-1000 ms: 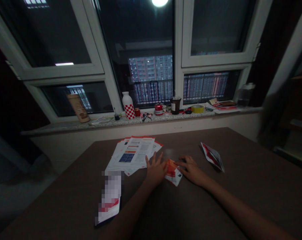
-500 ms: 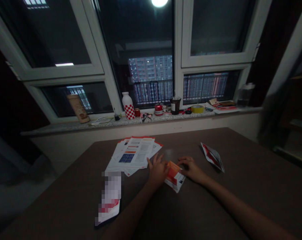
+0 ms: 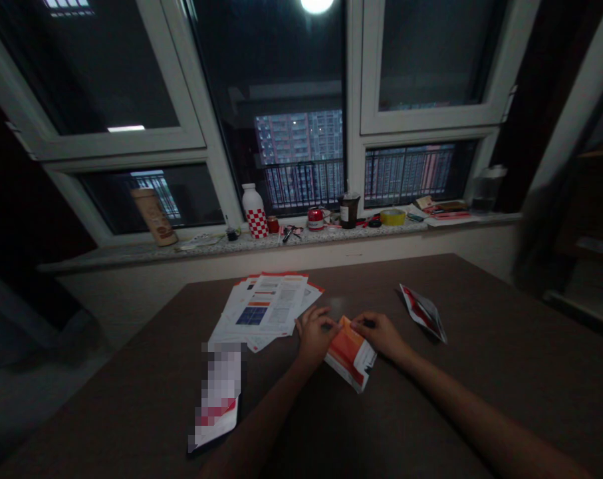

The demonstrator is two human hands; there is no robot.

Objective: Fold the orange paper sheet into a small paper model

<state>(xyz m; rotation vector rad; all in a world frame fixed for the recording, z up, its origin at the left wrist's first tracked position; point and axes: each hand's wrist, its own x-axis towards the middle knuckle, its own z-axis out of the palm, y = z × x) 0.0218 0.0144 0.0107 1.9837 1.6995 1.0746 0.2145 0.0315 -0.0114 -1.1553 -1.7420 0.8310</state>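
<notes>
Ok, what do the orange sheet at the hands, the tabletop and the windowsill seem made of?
Orange sheet: probably paper, finish unclear; it looks thin, printed and creased. Tabletop: likely wood or laminate, fairly matte; evenly brown with only a faint sheen. Windowsill: seemingly stone, perhaps polished, from its speckled grey surface.

Left hand [image 3: 315, 338] and right hand [image 3: 385, 336] are bare, fingers [image 3: 315, 313] slim; behind the fingers, left forearm [image 3: 275, 402] and right forearm [image 3: 455, 388] are bare too.

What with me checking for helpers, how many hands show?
2: bare left hand at upper left of the orange-white paper sheet, bare right hand at its upper right.
</notes>
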